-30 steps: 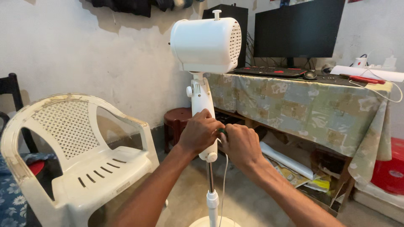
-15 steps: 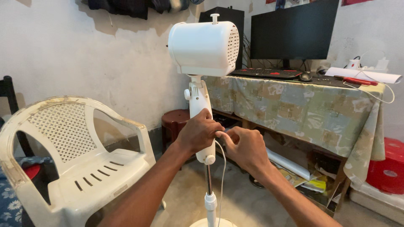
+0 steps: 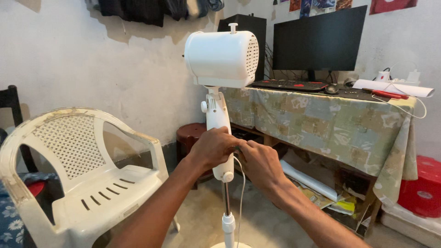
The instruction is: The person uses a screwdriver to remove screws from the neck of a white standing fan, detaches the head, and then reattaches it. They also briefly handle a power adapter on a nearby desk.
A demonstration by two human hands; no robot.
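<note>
A white pedestal fan stands in front of me, its motor housing on top with no blades or grille visible. My left hand is wrapped around the white neck column of the fan stand. My right hand sits just to the right of the column at the same height, fingers pinched against its side, touching my left hand. A thin white cord hangs down beside the metal pole. The round base shows at the bottom edge.
A white plastic armchair stands at the left. A table with a patterned cloth on the right carries a monitor, keyboard and mouse. A dark red stool sits behind the fan. A red container is at the far right.
Both hands stay on the fan column; my right hand has shifted slightly closer to the column and the left. The view has drifted a little.
</note>
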